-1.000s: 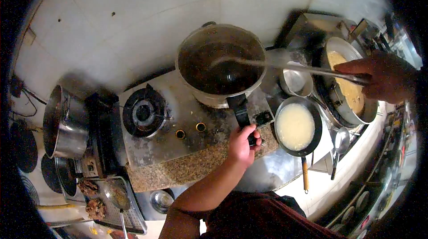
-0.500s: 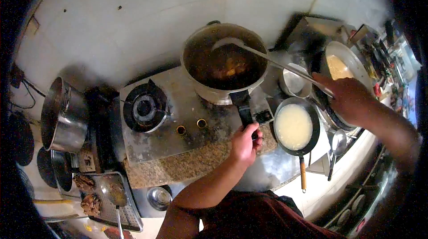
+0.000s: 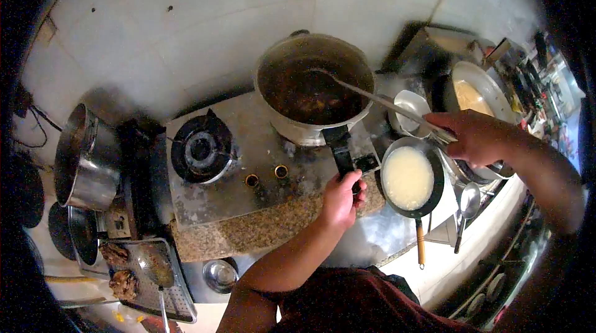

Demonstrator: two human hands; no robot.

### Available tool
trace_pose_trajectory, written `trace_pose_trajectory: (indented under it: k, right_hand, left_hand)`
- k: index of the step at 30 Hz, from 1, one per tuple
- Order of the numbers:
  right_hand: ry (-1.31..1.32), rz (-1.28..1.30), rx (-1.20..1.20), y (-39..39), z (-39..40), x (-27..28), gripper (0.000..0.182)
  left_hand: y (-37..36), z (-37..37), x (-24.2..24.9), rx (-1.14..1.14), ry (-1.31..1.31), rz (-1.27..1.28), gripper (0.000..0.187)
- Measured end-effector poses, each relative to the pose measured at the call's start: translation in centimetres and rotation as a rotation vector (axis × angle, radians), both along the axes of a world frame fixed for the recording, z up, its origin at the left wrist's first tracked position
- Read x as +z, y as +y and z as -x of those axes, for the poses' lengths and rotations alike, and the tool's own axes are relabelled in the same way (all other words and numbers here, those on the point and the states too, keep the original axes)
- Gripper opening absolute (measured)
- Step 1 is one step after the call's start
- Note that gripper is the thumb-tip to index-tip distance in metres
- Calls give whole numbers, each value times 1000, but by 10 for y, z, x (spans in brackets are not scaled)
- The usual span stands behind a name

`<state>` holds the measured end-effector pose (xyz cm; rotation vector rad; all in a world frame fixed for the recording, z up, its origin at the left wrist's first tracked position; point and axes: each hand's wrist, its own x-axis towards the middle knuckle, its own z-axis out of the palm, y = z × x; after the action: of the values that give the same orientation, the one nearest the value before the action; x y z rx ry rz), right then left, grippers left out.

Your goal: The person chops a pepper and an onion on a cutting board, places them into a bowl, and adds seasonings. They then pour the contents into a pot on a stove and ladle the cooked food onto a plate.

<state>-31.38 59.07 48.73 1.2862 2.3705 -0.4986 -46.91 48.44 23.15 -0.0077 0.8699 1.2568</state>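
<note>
A large metal pot (image 3: pixel 292 131) with dark brown contents sits on the stove. My left hand (image 3: pixel 342 199) is closed round its black handle (image 3: pixel 338 145), thumb on top. A long-handled ladle (image 3: pixel 385 102) slants down into the pot, and its bowl is partly sunk in the dark contents. My right hand (image 3: pixel 481 138) is wrapped round the upper part of the ladle's handle, above the pans on the right. Just below that hand is a black frying pan (image 3: pixel 438 193) with pale creamy liquid and a wooden handle.
Left of the pot is a bare gas burner (image 3: pixel 200 146). A tall steel pot (image 3: pixel 99 168) and a perforated tray (image 3: pixel 185 292) with browned meat stand at the far left. Rightward are a small white bowl (image 3: pixel 406 100), a pan with tan liquid (image 3: pixel 500 78) and a spoon (image 3: pixel 470 201).
My right hand has shifted slightly left and its grip has turned. The ladle's bowl has sunk lower into the dark contents. My left hand stays on the pot handle.
</note>
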Motion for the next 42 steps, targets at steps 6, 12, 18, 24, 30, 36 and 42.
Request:
trace_pose_trajectory:
  k: [6,12,18,24,30,36,42]
  right_hand:
    - [338,746,-607,11,-1,1,62]
    - [646,979,-943,-4,-20,-11,70]
    - [638,597,-701,-50,-31,-29,72]
    - [829,566,-811,-78,-29,-42,66]
    - [1246,1174,-1183,-114,-16,-69,34]
    - [1907,922,-909,-176,41,-142,17]
    - [1567,424,-654,-218,-8,-156,29]
  left_hand:
    - [0,-1,-4,3,-31,17,16]
    - [0,0,-4,-1,-6,1,17]
    - [-13,-2,4,-42,-52,46,29]
    - [-48,-18,14,-321,-25,-16,39]
    - [-54,-19,47,-304,60,-321,36]
    - [-59,3,87,-439,284,-466,31]
    - [-77,1,104,-174,309,-328,11]
